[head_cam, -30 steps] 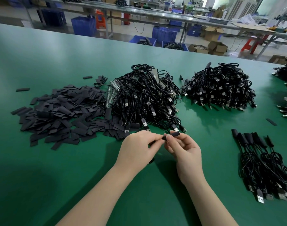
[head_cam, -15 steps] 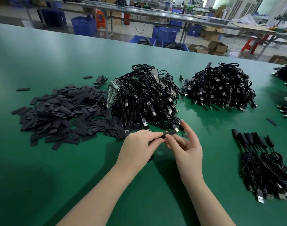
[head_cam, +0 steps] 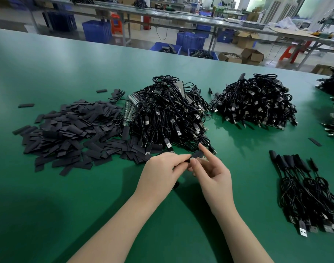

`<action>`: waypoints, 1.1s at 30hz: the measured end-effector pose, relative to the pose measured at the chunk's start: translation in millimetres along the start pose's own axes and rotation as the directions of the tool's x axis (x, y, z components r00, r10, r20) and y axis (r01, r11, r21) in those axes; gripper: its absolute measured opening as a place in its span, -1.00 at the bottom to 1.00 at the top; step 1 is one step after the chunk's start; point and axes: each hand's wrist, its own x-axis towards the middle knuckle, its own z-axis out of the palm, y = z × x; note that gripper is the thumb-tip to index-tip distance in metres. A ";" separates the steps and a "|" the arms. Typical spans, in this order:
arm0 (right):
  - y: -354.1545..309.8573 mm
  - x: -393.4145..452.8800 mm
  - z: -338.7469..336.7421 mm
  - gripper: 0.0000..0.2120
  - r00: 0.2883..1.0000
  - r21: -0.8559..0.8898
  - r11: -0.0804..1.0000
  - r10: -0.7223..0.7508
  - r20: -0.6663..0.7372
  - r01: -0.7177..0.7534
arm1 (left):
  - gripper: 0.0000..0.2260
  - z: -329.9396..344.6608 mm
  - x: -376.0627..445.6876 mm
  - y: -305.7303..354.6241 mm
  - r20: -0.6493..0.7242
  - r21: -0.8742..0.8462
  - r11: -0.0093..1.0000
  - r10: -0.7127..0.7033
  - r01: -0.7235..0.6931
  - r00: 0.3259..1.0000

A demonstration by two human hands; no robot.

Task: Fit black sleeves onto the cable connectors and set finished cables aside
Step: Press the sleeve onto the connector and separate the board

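Observation:
Between my two hands, just above the green table (head_cam: 86, 215), is a small black sleeve (head_cam: 196, 154) on a cable connector. My left hand (head_cam: 162, 171) pinches the cable end at the sleeve's left side. My right hand (head_cam: 211, 173) holds the sleeve's right side with thumb and fingers, its index finger raised straight. The rest of that cable is hidden under my hands. A heap of loose flat black sleeves (head_cam: 67, 133) lies to the left. A large tangle of black cables (head_cam: 170, 114) sits right behind my hands.
A second cable pile (head_cam: 257, 101) lies at the back right. A neat row of sleeved cables (head_cam: 304, 186) rests at the right. More cables (head_cam: 333, 103) sit at the far right edge. Stray sleeves (head_cam: 25, 105) dot the table.
My right hand's fingers have loosened and its index finger has lifted straight up off the sleeve. My left hand has kept its pinch in nearly the same place.

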 end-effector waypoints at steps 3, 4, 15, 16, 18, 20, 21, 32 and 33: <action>0.9 -0.8 1.2 -0.55 0.999 0.028 0.999 0.025 0.025 -0.025 | -0.79 -0.6 0.1 -1.1 -0.023 -0.027 1.000 -0.007 0.006 1.000; 0.7 -1.1 1.5 -0.62 0.999 0.013 0.999 0.028 0.044 -0.029 | -0.77 -0.6 0.1 -1.3 -0.028 -0.030 1.000 -0.010 0.009 1.000; 4.2 5.4 -5.7 -0.75 0.998 -0.021 0.997 0.069 0.005 -0.069 | -0.61 1.6 -0.9 0.9 0.053 0.030 0.998 0.060 -0.062 0.997; 3.4 6.4 -7.0 -0.74 0.997 0.007 0.997 0.078 -0.023 -0.078 | -0.64 2.1 -1.1 1.0 0.053 0.027 0.997 0.065 -0.066 0.996; 1.5 8.6 -10.1 -0.74 0.991 0.082 0.992 0.103 -0.081 -0.097 | -0.66 2.7 -1.4 0.6 0.065 0.024 0.999 0.047 -0.048 0.997; 0.1 10.7 -13.2 -0.72 0.984 0.141 0.984 0.129 -0.123 -0.112 | -0.63 2.2 -1.4 -1.0 0.121 0.042 0.999 -0.001 -0.005 0.993; -0.2 11.6 -14.3 -0.72 0.981 0.153 0.981 0.137 -0.136 -0.115 | -0.61 2.0 -1.0 -2.5 0.166 0.062 0.998 -0.025 0.014 0.986; 2.3 10.3 -9.2 -0.83 0.979 0.117 0.977 0.188 -0.080 -0.178 | -0.71 5.7 0.9 -9.6 0.192 0.070 0.995 -0.081 0.069 0.978; 2.9 9.9 -8.7 -0.86 0.981 0.098 0.980 0.181 -0.070 -0.174 | -0.70 5.7 1.3 -10.6 0.196 0.064 0.995 -0.081 0.070 0.977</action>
